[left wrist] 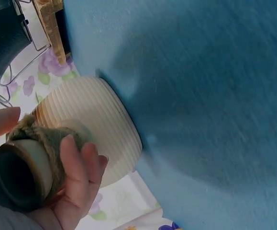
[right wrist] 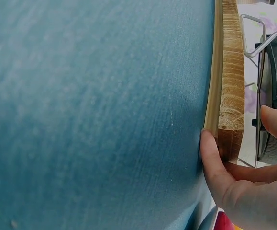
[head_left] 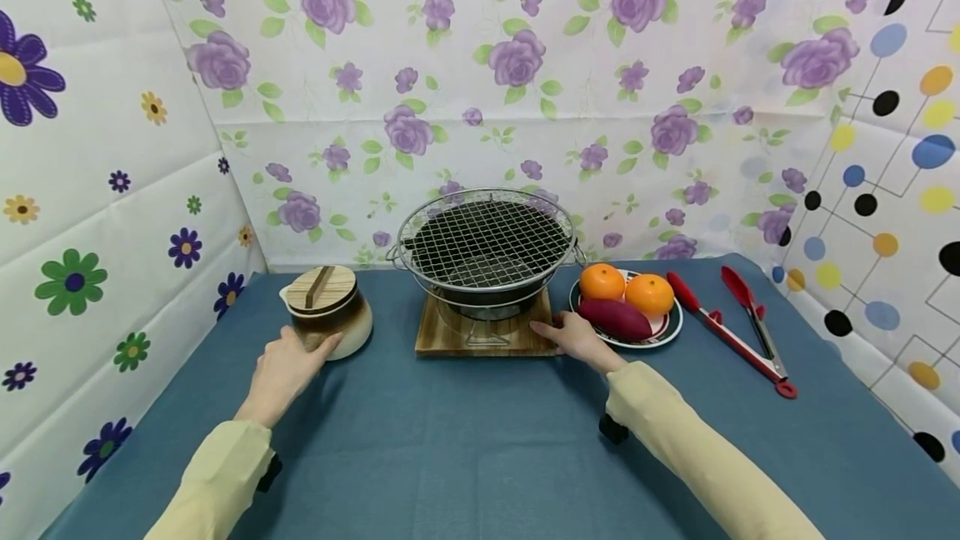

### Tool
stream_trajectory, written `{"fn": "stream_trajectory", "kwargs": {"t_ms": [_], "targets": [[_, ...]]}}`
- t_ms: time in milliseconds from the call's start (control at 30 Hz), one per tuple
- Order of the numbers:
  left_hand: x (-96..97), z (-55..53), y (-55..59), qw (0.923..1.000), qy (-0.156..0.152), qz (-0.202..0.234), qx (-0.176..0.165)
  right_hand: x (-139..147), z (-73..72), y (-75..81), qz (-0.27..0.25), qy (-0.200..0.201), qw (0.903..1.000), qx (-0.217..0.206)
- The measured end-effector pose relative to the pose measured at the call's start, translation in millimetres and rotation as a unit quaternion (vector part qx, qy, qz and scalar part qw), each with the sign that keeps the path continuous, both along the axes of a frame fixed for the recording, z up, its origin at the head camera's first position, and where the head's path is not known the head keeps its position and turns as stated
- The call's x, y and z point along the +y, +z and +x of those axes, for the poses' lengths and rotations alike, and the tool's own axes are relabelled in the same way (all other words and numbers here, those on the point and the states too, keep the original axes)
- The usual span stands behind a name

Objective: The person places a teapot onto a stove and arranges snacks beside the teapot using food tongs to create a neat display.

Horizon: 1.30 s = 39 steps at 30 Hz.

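Note:
A ceramic pot (head_left: 358, 325), brown above and cream below, stands at the left under a round wooden lid (head_left: 337, 286). My left hand (head_left: 281, 373) grips its rope-wrapped side handle (left wrist: 45, 148); in the left wrist view the thumb and fingers go round it, and the handle's dark hollow end faces the camera. My right hand (head_left: 581, 340) holds the front right corner of a wooden board (head_left: 438, 338), thumb over the top and fingers at the corner. On that board rests a round tabletop grill (head_left: 487, 248) with a wire mesh top.
Right of the board, a plate (head_left: 673, 325) carries two oranges (head_left: 602, 282) and a purple sweet potato (head_left: 615, 319). Farther right lie red-tipped tongs (head_left: 735, 348), spread apart. Blue cloth (head_left: 450, 457) covers the table; flowered sheets (head_left: 465, 119) hang behind it.

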<state>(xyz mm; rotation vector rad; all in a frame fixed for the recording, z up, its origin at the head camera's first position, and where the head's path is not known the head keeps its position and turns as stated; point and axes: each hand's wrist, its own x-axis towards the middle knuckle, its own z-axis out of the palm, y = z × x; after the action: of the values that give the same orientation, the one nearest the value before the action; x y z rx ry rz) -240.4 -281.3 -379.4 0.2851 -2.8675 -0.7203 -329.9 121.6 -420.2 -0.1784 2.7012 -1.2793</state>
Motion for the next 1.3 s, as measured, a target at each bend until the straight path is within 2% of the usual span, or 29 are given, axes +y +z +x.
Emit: {"fn": "stream_trajectory", "kwargs": {"t_ms": [467,633,933,1133,1300], "targets": [[4.0,-1.4,-2.8,0.9994,0.015,0.01,0.028,-1.5,-4.6,-1.2,0.005,-0.007,0.9999,0.007],[3.5,-2.9,-4.4,0.9988,0.009,0.004,0.049,-1.6,-5.5,-0.8,0.008,-0.006,0.9998,0.014],[5.0,-1.5,-6.1,0.9981,0.003,0.0,0.062,-1.5,-6.1,-0.2,-0.011,-0.013,0.9997,0.014],[5.4,-2.3,-7.2,0.9957,0.006,-0.002,0.092,-2.1,-4.9,-0.9,-0.031,-0.016,0.9991,0.024],[7.0,-1.6,-10.4,0.9929,0.007,-0.001,0.119,0.0,-4.4,-4.9,-0.027,-0.018,0.9991,0.026]]}}
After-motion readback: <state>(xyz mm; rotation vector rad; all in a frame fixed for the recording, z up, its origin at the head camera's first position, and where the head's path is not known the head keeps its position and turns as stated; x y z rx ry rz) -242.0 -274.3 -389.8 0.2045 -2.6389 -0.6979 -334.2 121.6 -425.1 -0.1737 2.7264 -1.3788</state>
